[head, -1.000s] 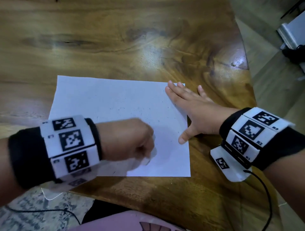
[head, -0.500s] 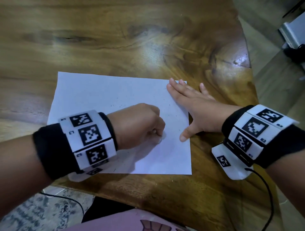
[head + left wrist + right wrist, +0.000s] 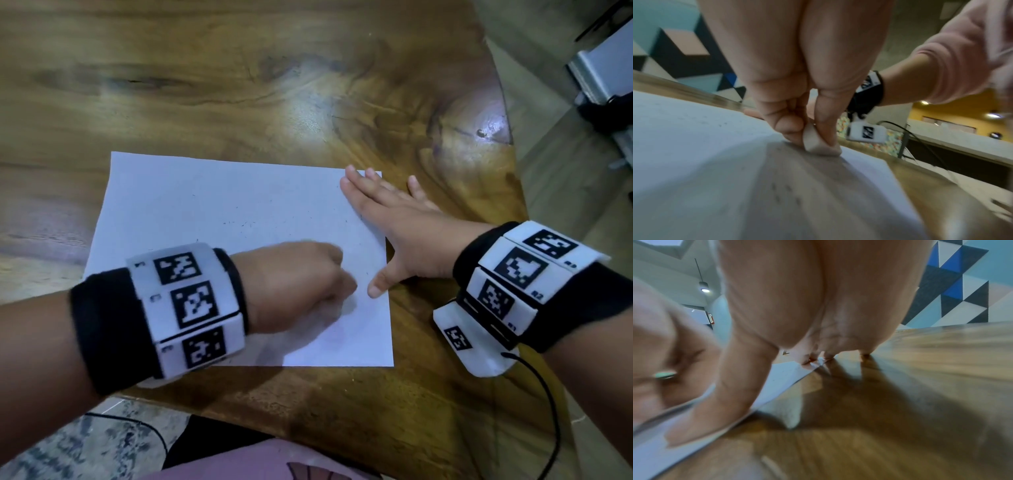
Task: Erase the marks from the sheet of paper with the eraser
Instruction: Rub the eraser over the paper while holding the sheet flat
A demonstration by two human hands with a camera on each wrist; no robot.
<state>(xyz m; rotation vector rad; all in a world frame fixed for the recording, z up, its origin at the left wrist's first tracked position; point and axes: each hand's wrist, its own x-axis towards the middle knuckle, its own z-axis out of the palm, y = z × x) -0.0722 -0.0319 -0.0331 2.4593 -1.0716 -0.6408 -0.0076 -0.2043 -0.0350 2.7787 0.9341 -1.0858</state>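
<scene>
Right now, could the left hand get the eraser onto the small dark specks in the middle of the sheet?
Probably yes. The left hand pinches the eraser against the paper, and bare sheet lies between it and the specks.

Two hands on a white rectangular sheet of paper [image 3: 212, 219]

Left hand [image 3: 294, 284] fisted on it; right hand [image 3: 400, 233] flat across its edge, on the glossy brown wooden desk [image 3: 239, 85].
</scene>
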